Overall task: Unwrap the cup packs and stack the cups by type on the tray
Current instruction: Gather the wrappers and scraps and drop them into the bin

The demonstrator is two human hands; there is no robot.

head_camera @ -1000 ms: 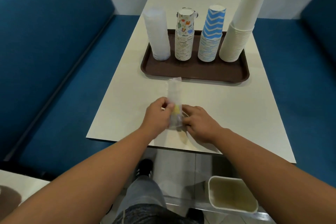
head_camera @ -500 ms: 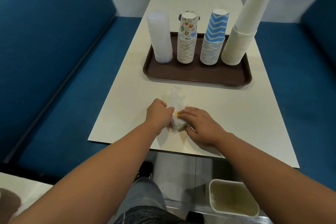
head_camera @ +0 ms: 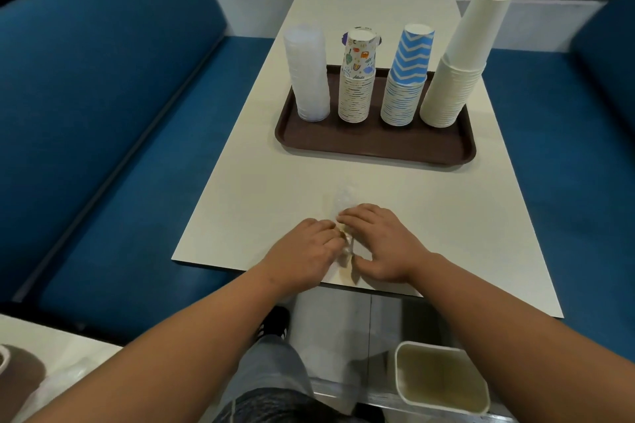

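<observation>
Left hand [head_camera: 305,247] and right hand [head_camera: 381,244] pinching a clear plastic wrapper [head_camera: 344,216] flat on the bench [head_camera: 446,216], four cup stacks on the tray [head_camera: 378,144]

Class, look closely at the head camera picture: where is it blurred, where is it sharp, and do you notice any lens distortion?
Head view: the hands, left hand and right hand, and the clear wrapper are softly blurred; the cup stacks on the tray look sharper; the wide-angle lens makes the stacks fan outward and stretches the forearms.
</observation>
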